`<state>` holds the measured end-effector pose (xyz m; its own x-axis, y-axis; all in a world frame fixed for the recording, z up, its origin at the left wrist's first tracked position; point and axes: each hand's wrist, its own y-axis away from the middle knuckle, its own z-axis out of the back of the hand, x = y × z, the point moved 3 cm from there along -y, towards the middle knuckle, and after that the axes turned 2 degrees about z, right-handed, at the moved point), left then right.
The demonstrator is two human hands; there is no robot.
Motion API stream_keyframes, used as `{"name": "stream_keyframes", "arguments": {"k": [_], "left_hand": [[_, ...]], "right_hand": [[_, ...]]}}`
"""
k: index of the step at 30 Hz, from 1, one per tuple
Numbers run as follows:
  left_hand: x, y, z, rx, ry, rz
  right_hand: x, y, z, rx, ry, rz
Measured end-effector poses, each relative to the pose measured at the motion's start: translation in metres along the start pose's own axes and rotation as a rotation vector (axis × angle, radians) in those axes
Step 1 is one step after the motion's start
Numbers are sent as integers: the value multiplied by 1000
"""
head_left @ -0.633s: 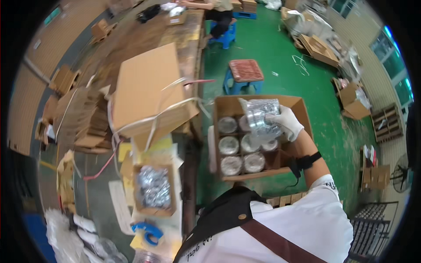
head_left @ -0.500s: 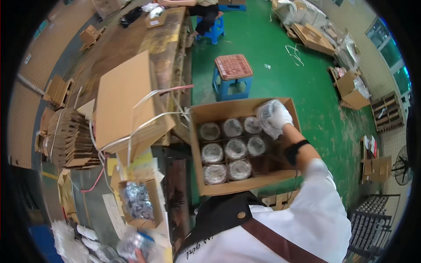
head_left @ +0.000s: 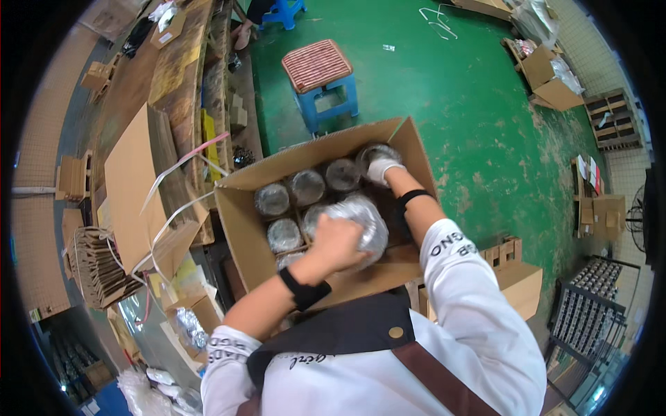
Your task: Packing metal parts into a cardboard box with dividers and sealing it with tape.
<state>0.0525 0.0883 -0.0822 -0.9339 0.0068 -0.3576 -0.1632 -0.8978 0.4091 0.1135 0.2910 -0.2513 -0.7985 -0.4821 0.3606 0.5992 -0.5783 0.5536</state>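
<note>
In the head view, an open cardboard carton sits right in front of the person, with rows of film-wrapped round jars standing in it. The bare left hand is clamped on a bulky wrapped jar, held over the middle of the carton and hiding part of the rows below. The gloved right hand reaches into the far right corner, touching the corner jar at the end of the back row; its fingers are partly out of sight, so I cannot tell whether they are closed around that jar or only pressing on it.

The step in hand looks like seating the corner jar while the left hand keeps another one ready. As I judge it, the next move calls for the right hand to come clear of the corner, and for the jar in the left hand to be lined up upright over a free place nearer the body before it is lowered. The wrap looks loose and slippery, so it could snag on a neighbour.

Beyond the carton stands a blue stool; a long wooden bench runs off to the left.
</note>
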Motion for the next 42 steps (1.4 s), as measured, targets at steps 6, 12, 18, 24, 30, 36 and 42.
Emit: {"name": "stream_keyframes", "arguments": {"k": [6, 12, 18, 24, 30, 36, 42], "left_hand": [[-34, -42, -107, 11, -58, -38], [-45, -69, -147, -48, -248, -132], [-32, -54, -168, 165, -373, -230], [23, -66, -269, -85, -289, -353], [-3, -54, -150, 708, 62, -154], [65, 152, 23, -627, 834, 5], [143, 557, -191, -1714, 457, 1627]], "right_hand": [[-22, -26, -10, -79, -9, -8], [-70, -50, -39, -3, -88, -29], [56, 122, 114, -360, -752, 318], [10, 306, 139, -539, -973, 265], [17, 349, 53, -540, -1323, 56], [112, 304, -2, 33, -1176, 280], [243, 315, -46, 613, -1021, 321]]}}
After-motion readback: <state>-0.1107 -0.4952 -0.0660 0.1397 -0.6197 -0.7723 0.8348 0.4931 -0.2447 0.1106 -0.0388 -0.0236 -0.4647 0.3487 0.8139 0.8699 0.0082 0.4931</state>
